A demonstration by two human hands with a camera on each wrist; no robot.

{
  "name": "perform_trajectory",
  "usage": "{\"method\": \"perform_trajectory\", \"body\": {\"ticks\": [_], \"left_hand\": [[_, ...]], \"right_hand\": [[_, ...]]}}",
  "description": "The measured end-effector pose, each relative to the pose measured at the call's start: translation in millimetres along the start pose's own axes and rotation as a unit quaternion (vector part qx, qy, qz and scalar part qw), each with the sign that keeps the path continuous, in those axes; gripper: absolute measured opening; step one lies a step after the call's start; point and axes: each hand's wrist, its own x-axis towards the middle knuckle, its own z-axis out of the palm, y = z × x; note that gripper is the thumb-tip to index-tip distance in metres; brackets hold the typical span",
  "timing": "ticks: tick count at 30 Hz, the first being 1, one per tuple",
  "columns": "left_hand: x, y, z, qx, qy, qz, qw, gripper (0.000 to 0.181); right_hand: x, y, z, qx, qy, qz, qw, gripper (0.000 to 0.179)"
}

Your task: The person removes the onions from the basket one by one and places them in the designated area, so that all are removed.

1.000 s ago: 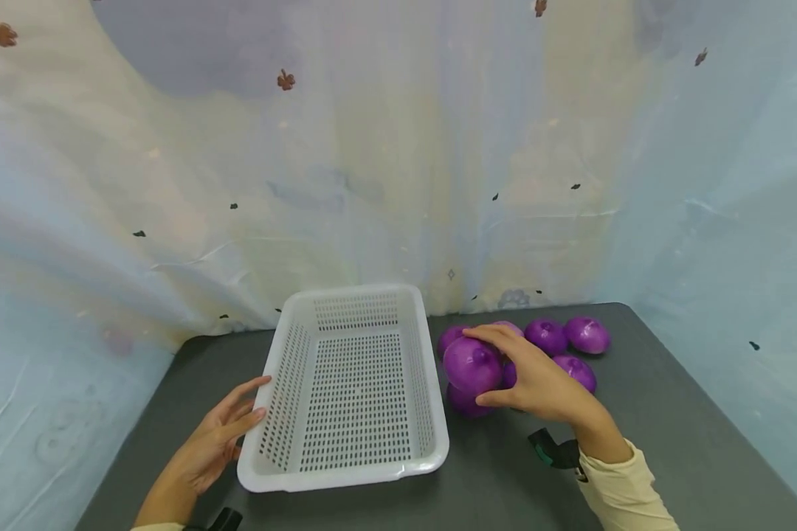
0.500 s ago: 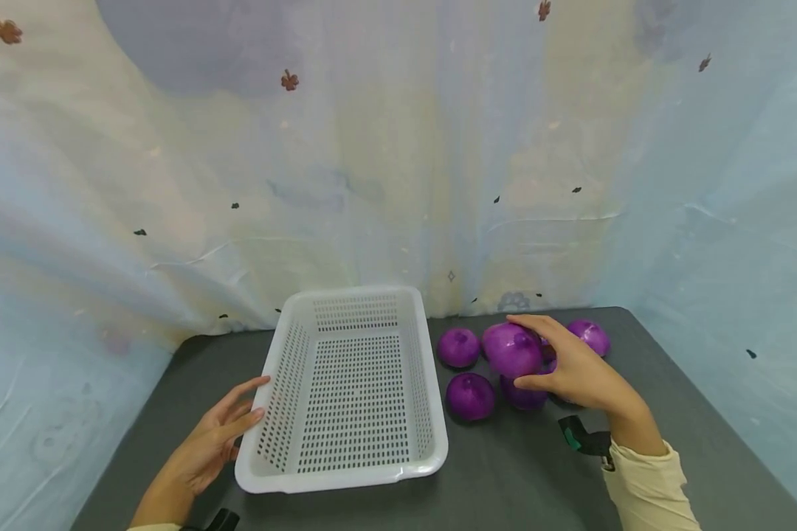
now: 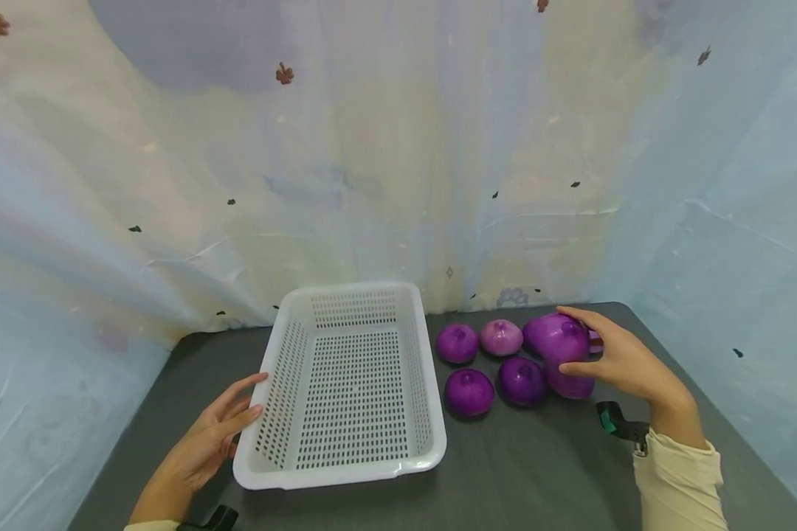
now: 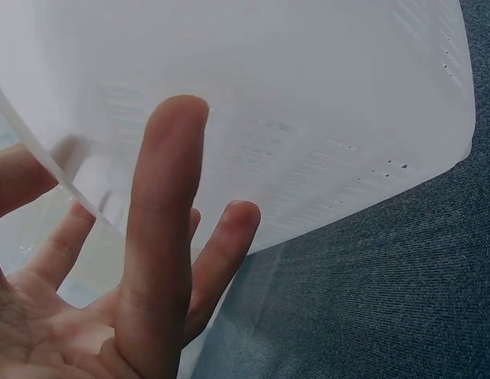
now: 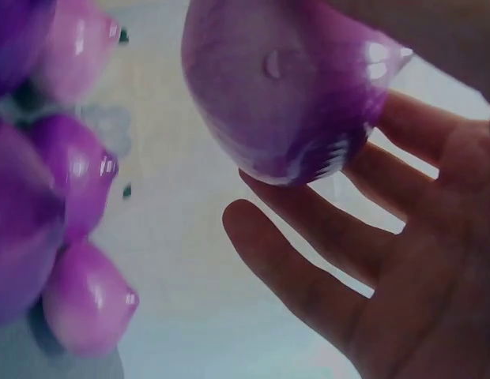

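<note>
My right hand (image 3: 624, 361) holds a glossy purple onion (image 3: 563, 338) between thumb and fingers, above other onions at the right of the table. The right wrist view shows the held onion (image 5: 284, 95) close up, some fingers spread apart below it. My left hand (image 3: 202, 439) touches the left rim of a white perforated plastic basket (image 3: 432, 398), its fingers fairly straight. In the left wrist view the thumb (image 4: 162, 221) stands before the basket wall (image 4: 308, 79), and another finger reaches behind the rim. Inside, the basket floor is bare.
Several purple onions stand in two rows right of the basket, among them a front-left one (image 3: 468, 392), a paler back one (image 3: 501, 338) and a darker one (image 3: 522, 381). My right hand partly covers the rightmost ones. A patterned curtain (image 3: 385, 162) hangs behind the dark table (image 3: 505, 472).
My right hand has carried the held onion rightward over the group, from beside the basket to the right end, uncovering the left onions. My left hand and the basket have barely moved.
</note>
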Motion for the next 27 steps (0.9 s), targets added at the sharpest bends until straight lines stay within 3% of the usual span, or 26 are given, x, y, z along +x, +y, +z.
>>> {"method": "perform_trajectory", "body": {"ticks": [8, 15, 27], "left_hand": [[-0.4, -0.1, -0.2, 0.001, 0.007, -0.003, 1.0, 0.057], [1.2, 1.4, -0.2, 0.006, 0.001, 0.015, 0.9999, 0.06], [0.9, 0.8, 1.8, 0.019, 0.01, 0.008, 0.9997, 0.061]], "right_hand": [[-8.8, 28.5, -7.1, -0.009, -0.004, 0.045, 0.9989, 0.094], [-7.1, 51.9, -9.0, -0.009, -0.004, 0.053, 0.9986, 0.092], [-11.4, 82.8, -3.6, -0.006, -0.009, 0.07, 0.9975, 0.089]]}}
